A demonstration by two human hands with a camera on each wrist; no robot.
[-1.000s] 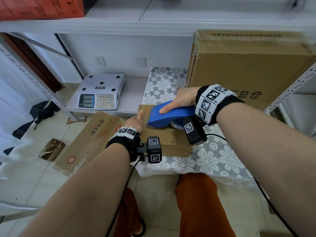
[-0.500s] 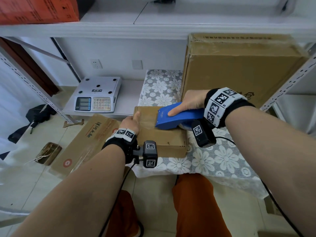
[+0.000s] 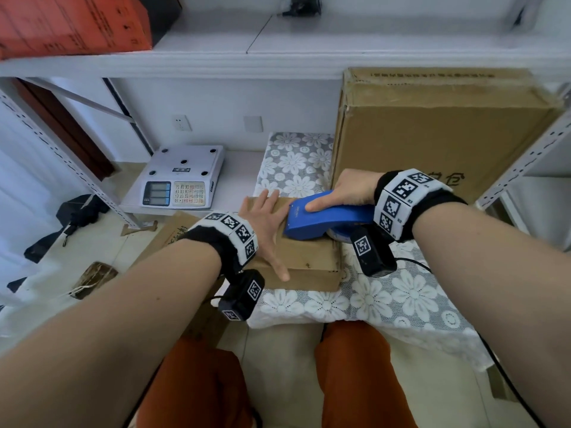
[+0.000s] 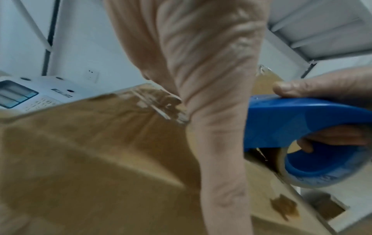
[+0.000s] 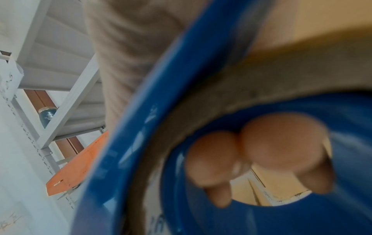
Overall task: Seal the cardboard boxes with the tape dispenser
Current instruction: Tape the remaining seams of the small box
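Note:
A small flat cardboard box [image 3: 309,261] lies on the flowered tablecloth [image 3: 386,298]. My left hand [image 3: 265,230] lies flat on the box's left half, fingers spread and straight. My right hand [image 3: 346,189] grips a blue tape dispenser [image 3: 327,217] that sits on the box top, nose pointing left toward the left hand. In the left wrist view the blue tape dispenser [image 4: 302,125] with its tape roll [image 4: 314,168] is just right of my thumb, on the box [image 4: 90,151]. In the right wrist view my fingertips [image 5: 279,143] curl through the dispenser's [image 5: 128,159] blue frame.
A large cardboard box [image 3: 438,134] stands upright behind my right hand. A white weighing scale [image 3: 182,177] sits on the low shelf at left. A flattened carton [image 3: 173,236] lies on the floor below the table's left edge. An orange box [image 3: 74,23] is on the top shelf.
My left hand has gone from gripping the box's left edge to lying flat and spread on its top. The dispenser stays on the box, shifted a little to the right.

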